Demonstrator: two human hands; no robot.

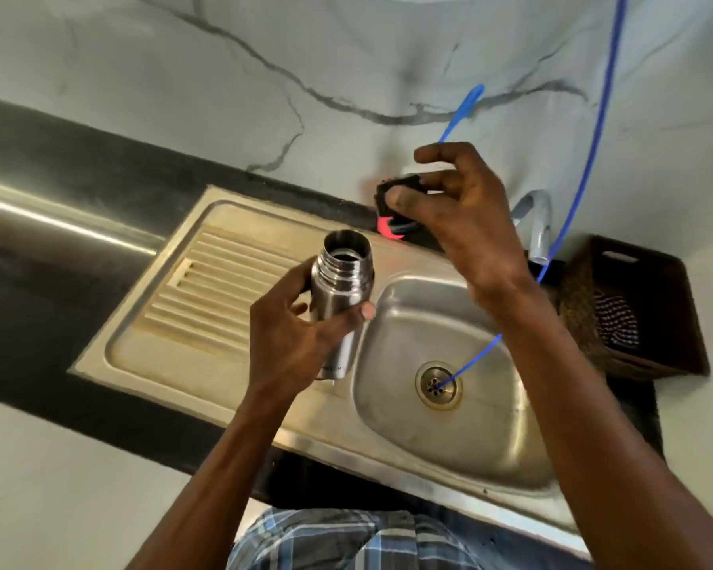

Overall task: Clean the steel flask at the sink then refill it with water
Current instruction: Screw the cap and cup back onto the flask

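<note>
My left hand (295, 337) grips the steel flask (340, 281) around its body and holds it upright over the sink's draining board. The flask's threaded mouth is uncovered and dark inside. My right hand (466, 216) holds the flask's black cap (392, 191) above and to the right of the flask, thumb on its front. Something red and black (390, 231) shows just below the cap at the back rim of the sink; I cannot tell whether it belongs to the cap. The steel sink (392, 454) has its basin on the right with a round drain (438, 384). A chrome tap (538, 224) stands behind the basin.
A thin blue tube (593, 150) hangs from above and ends in the drain; a second blue tube end (468, 102) pokes up behind my right hand. A dark woven basket (634, 306) sits right of the tap. Black countertop (58, 191) runs to the left.
</note>
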